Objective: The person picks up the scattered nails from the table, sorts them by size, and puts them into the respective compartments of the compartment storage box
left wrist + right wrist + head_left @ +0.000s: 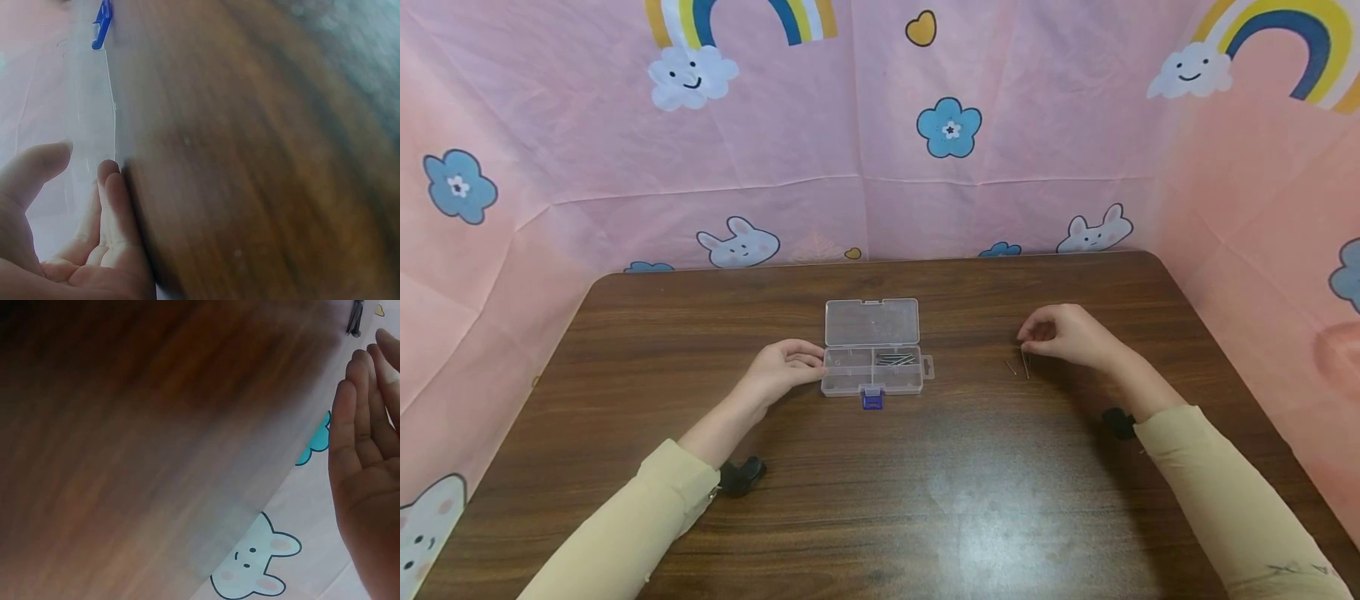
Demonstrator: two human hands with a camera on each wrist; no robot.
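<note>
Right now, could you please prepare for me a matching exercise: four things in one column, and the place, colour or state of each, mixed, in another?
1. latch
2. lid
3. left hand
4. nails inside box

A. back right compartment
B. see-through, tipped back
C. at the left end of the box
D. blue

Pairs: 1-D, 2-B, 3-C, 4-A

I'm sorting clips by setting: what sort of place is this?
Probably a makeshift indoor filming corner: pink cartoon-print fabric hangs around a wooden table, on which a clear plastic box stands open.
</note>
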